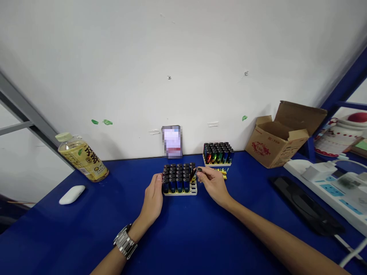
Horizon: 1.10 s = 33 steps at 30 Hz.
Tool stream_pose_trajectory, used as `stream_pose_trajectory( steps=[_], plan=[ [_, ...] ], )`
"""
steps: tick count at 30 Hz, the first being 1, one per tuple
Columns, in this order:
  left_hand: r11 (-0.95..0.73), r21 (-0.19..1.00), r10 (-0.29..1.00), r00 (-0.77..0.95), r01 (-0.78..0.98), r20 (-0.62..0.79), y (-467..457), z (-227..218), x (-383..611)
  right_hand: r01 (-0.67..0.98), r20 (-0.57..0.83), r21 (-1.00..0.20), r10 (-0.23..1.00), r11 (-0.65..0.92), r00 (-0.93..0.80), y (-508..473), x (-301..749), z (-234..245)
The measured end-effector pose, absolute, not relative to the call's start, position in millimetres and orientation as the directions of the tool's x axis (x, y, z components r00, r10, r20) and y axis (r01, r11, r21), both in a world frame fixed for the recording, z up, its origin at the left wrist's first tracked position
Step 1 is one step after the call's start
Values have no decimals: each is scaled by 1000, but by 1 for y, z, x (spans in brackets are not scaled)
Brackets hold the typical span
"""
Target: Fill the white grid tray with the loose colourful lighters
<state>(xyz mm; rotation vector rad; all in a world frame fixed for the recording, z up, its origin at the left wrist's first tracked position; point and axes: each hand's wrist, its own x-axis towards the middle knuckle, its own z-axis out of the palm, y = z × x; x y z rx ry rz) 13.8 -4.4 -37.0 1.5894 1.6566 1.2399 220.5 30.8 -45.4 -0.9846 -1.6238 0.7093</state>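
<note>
A pale rack (180, 193) stands on the table with rows of dark blue, black-topped batteries (176, 179) upright in it. Several holes at its right side show bare. My left hand (152, 196) rests along the rack's left side, fingers stretched out and touching it; some fingers are hidden. Between the thumb and fingers of my right hand (213, 183) is a battery (197, 170), tilted over the right column of the rack. Whether its lower end sits in a hole cannot be made out. Loose gold-coloured batteries (224, 173) lie just behind my right hand, partly covered by it.
Farther back stands a second rack (218, 164) full of batteries. A phone (172, 142) leans on the wall. Left are a drink bottle (83, 158) and a white case (72, 194). Right are an opened carton (272, 141), a black device (305, 204) and a power strip (329, 191).
</note>
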Motion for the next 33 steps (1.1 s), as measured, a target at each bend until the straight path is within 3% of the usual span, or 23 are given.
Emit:
stream_pose_trajectory(
  steps=[7, 14, 18, 22, 28, 33],
  plan=[
    [-114, 870, 960, -174, 480, 221, -6, -34, 15, 470, 633, -599, 743, 649, -218, 24, 224, -39],
    [-112, 866, 960, -172, 488, 222, -6, -34, 15, 535, 652, -511, 709, 673, -269, 26, 227, -50],
    [-112, 866, 960, -172, 488, 221, -6, -34, 15, 531, 595, -503, 719, 682, -360, 29, 227, -47],
    [-108, 869, 963, -166, 483, 212, -5, -35, 15, 623, 444, -466, 775, 628, -449, 33, 226, -35],
    [-105, 869, 965, -162, 483, 206, -4, -37, 14, 782, 405, -291, 811, 551, -421, 36, 251, -11],
    [-109, 867, 964, -162, 487, 212, -5, -36, 14, 858, 275, 18, 822, 514, -499, 40, 268, -8]
  ],
)
